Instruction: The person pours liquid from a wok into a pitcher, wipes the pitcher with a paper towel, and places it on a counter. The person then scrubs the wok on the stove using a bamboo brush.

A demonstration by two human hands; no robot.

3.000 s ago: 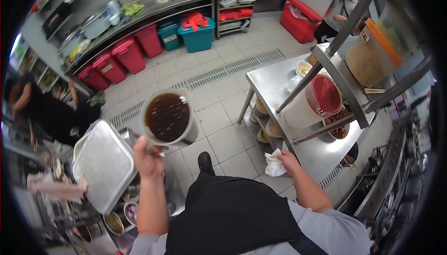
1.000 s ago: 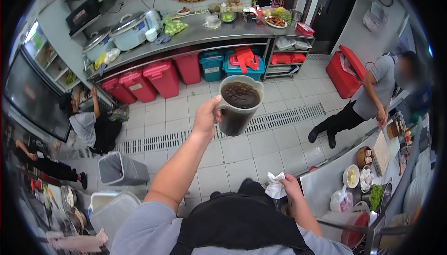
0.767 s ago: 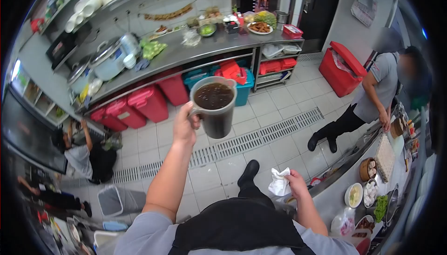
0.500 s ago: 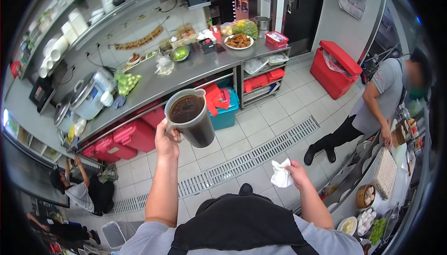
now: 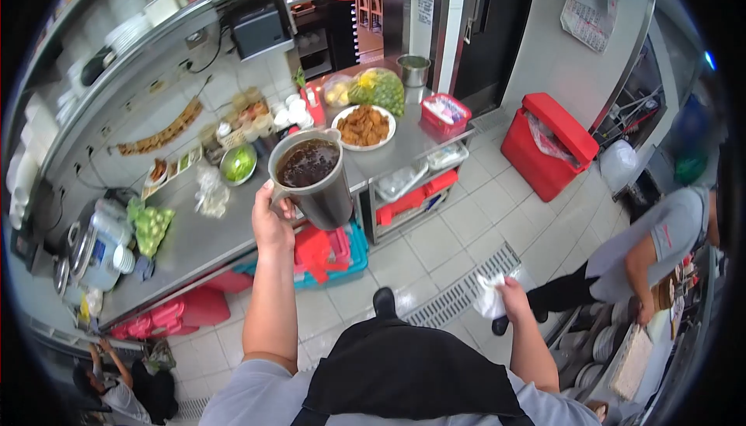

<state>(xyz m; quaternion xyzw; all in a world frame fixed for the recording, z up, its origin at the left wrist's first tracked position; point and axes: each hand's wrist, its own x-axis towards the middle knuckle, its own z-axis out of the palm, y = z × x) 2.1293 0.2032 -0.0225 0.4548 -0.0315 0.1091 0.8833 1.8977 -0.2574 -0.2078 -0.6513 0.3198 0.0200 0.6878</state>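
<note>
A grey pitcher (image 5: 322, 197) full of dark brown liquid is held up in my left hand (image 5: 272, 220), whose fingers wrap round its handle. The pitcher is close to upright, with foam or bubbles on the liquid. Lower right, my right hand (image 5: 514, 300) grips a crumpled white cloth (image 5: 489, 298), perhaps paper, which hangs from the fingers. Beyond the pitcher, a white plate of fried brown food (image 5: 364, 127) stands on the steel counter (image 5: 268, 220).
Along the counter are a bowl of green slices (image 5: 238, 163), a red tub (image 5: 445, 114) and bagged vegetables (image 5: 377, 90). A red cooler box (image 5: 549, 146) stands on the tiled floor. A co-worker (image 5: 649, 251) is at the right counter, another person (image 5: 124, 387) at lower left. A drain grate (image 5: 466, 290) crosses the floor.
I have moved forward and turned, so the counter and plate look nearer. Both hands keep their hold. The red cooler and the co-worker have shifted in view.
</note>
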